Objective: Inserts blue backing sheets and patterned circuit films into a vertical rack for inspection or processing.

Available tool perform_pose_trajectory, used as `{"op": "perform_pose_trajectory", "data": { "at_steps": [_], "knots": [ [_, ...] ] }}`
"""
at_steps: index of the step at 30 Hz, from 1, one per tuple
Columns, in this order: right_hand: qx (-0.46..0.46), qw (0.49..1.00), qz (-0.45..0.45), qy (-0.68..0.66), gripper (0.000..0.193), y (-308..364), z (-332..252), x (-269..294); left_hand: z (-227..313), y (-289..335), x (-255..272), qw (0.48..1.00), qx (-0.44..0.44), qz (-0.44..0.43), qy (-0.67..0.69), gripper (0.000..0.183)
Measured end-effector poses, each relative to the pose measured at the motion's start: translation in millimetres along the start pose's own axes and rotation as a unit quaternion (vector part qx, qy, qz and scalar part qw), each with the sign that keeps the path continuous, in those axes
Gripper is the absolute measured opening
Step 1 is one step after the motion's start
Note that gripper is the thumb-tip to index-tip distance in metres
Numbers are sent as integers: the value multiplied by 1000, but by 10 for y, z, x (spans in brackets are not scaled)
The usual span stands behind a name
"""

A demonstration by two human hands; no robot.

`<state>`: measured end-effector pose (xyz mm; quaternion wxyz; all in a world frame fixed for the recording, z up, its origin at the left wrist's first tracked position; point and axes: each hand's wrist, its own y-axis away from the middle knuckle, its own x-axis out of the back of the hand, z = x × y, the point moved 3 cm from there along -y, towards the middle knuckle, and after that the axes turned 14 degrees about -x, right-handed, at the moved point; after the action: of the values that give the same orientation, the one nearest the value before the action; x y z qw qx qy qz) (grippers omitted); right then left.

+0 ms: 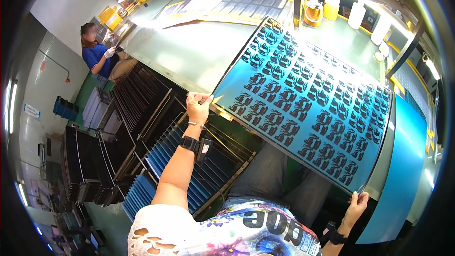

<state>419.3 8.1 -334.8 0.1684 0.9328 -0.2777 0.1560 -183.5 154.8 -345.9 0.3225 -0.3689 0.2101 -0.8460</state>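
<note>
A large blue sheet point(265, 109) covered with rows of black printed shapes slants across the worktable in front of me. My left hand point(199, 106) pinches its near left corner, thumb and fingers pressed together on the edge. At the near right corner, my right hand point(355, 207) grips the sheet between thumb and fingers. The near edge of the sheet reaches out past the table, over my lap. Glare from the lamp washes out part of its far side.
A plain blue sheet point(403, 170) lies at the right. Racks with blue sheets point(208, 166) stand at my lower left, darker racks point(135, 97) beyond. A yellow bottle point(332, 4), white bottle point(356, 15) and orange-brown container point(313, 14) stand far right. A gloved co-worker point(102, 57) sits far left.
</note>
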Motion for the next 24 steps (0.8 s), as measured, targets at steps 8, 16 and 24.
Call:
{"op": "perform_pose_trajectory", "data": {
  "at_steps": [8, 16, 24],
  "knots": [
    [-7, 996, 19, -88, 40, 22, -153, -14, 112, -22, -167, 997, -1, 36, -62, 34],
    [286, 795, -1, 535, 57, -132, -1090, 88, -63, 116, 152, 920, 303, -133, 212, 25],
    [266, 713, -143, 633, 58, -2282, -1425, -382, 2, -23, 100, 899, 298, -259, 191, 26]
  ]
}}
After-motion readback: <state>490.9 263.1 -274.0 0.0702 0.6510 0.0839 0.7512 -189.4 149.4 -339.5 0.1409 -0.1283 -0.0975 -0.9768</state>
